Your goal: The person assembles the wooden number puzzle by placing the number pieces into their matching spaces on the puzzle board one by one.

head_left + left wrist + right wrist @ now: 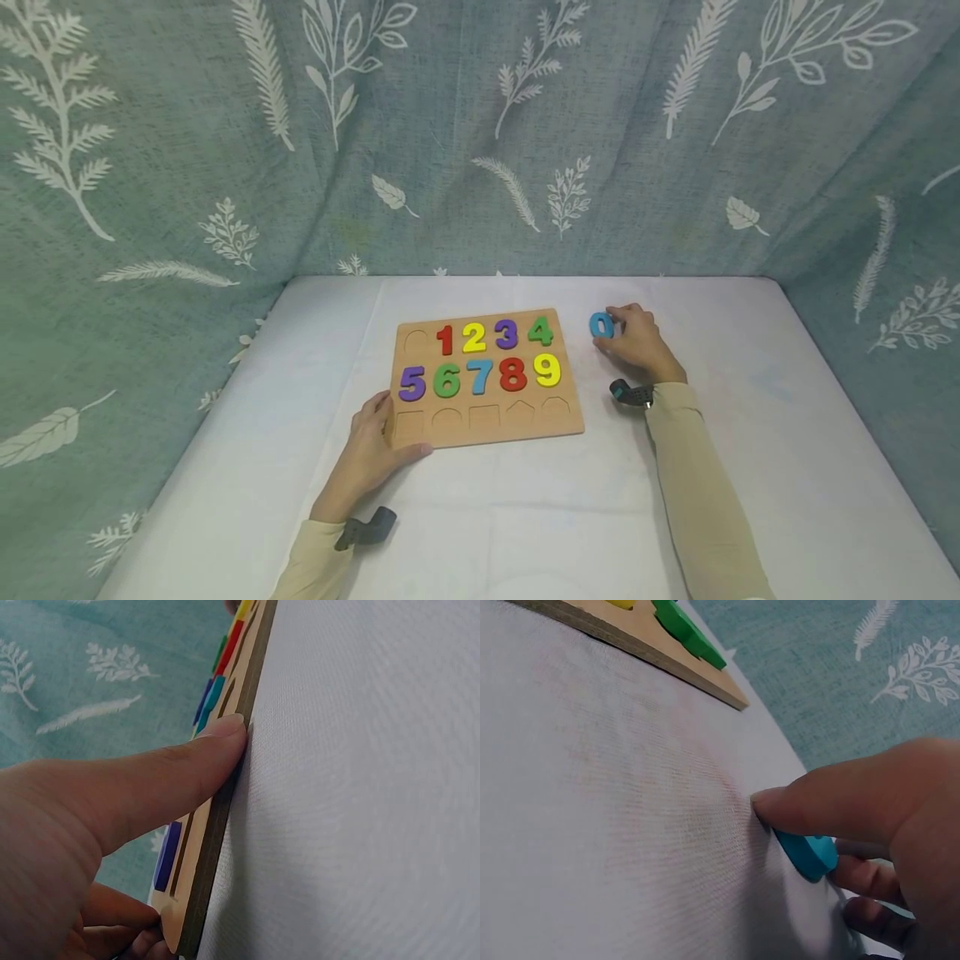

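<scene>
A wooden number puzzle board (487, 436) lies on the white table, with the coloured digits 1 to 9 sitting in its top two rows. My left hand (369, 447) grips its near left corner, thumb (217, 742) along the front edge and fingers at the left side. To the right of the board, my right hand (639, 342) holds a blue number 0 (594, 327) between thumb and fingers. Part of that piece (810, 855) is hidden behind the thumb in the right wrist view. An unfilled recess (416, 340) shows at the board's top left, left of the red 1 (446, 340).
The board's bottom row has several unfilled shaped recesses (484, 416). White cloth (525, 517) covers the table. A green leaf-patterned curtain (450, 225) hangs behind and at both sides. Each wrist wears a dark strapped camera (367, 528).
</scene>
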Demonstrator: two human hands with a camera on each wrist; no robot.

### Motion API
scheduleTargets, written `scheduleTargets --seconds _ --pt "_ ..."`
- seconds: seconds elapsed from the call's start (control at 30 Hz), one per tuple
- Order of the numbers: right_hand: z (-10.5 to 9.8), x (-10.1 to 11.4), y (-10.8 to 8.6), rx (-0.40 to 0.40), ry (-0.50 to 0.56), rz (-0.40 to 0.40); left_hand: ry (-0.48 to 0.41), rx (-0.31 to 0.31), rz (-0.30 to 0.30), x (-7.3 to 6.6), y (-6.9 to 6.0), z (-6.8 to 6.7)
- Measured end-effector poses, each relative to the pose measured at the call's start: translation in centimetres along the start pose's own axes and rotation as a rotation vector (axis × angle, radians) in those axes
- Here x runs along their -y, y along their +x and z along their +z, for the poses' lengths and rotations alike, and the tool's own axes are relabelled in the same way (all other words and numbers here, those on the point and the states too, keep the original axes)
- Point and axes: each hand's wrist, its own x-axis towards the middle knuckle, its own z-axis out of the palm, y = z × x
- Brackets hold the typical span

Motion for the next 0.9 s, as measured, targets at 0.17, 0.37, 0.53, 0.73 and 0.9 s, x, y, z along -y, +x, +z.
scheduleTargets --seconds 0.17,0.37,0.53,0.73,0.9 --pt "-0.24 0.16 0.05 0.040 0.004 -0.008 0.001 0.001 0.001 -0.02 -0.03 0.01" --pt "-0.54 0.32 -0.09 0.072 0.018 -0.028 -0.002 0.003 0.002 0.04 0.00 0.02" --pt "-0.65 0.39 -0.07 0.060 0.025 -0.033 -0.003 -0.003 0.007 0.06 0.08 0.01" --pt "-0.66 0.49 -0.20 0.043 0.034 -0.032 0.001 -0.004 0.005 -0.02 0.05 0.01" --pt "-0.45 0.53 -0.27 0.025 0.039 -0.004 0.001 -0.004 0.006 0.09 0.12 0.04"
